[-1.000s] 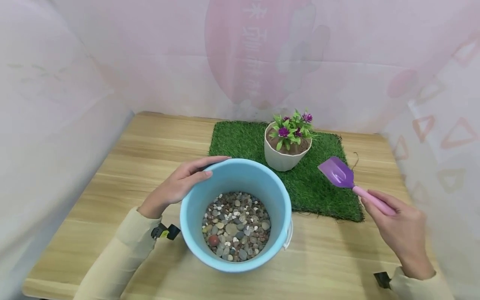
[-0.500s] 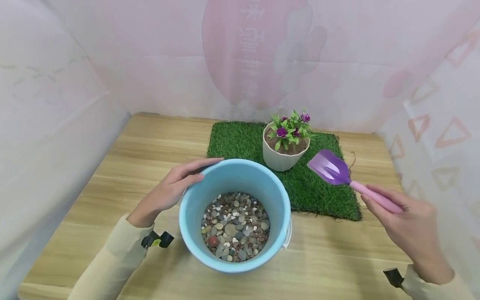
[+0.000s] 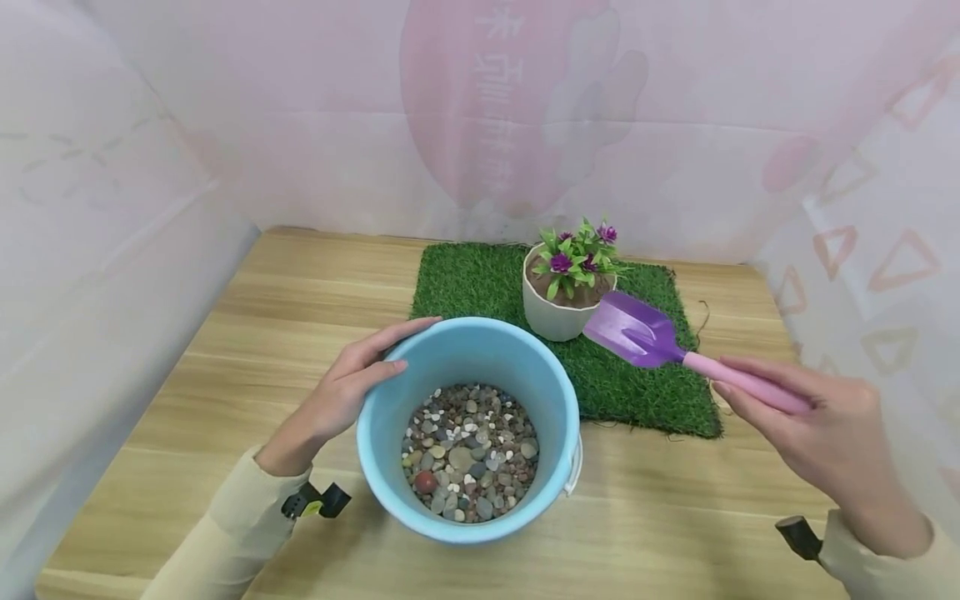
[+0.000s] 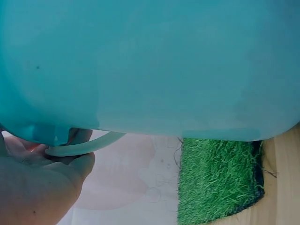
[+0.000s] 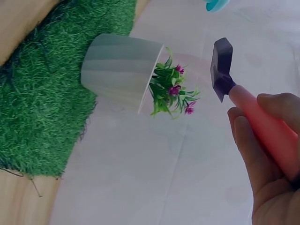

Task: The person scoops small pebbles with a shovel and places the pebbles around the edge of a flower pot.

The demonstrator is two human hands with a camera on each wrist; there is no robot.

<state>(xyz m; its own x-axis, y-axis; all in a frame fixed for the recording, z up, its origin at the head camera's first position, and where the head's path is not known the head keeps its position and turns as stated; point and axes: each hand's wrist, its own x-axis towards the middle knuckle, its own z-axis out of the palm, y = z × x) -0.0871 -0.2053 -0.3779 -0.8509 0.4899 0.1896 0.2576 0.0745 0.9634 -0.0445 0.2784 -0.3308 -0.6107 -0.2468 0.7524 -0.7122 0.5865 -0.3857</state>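
Note:
A light blue bucket [image 3: 487,354] stands on the table with a layer of mixed pebbles [image 3: 476,454] at its bottom. My left hand [image 3: 341,396] holds its left rim, thumb over the edge and fingers along the outside. In the left wrist view those fingers are by the white bucket handle [image 4: 89,147], partly hidden. My right hand [image 3: 832,433] grips the pink handle of a purple garden trowel [image 3: 637,329], raised over the right side. Its blade points left and overlaps the flowerpot [image 3: 555,312] in the head view; in the right wrist view a gap separates them.
The white pot holds brown soil and a plant [image 3: 573,262] with purple flowers. It stands on a green artificial grass mat [image 3: 637,404] behind the bucket. Pale printed cloth [image 3: 322,150] encloses the wooden table [image 3: 247,333] at the back and sides.
The trowel in my right hand has swung leftward and a little up toward the flowerpot, its blade turning more level. My left hand has stayed at the bucket rim, shifting slightly left.

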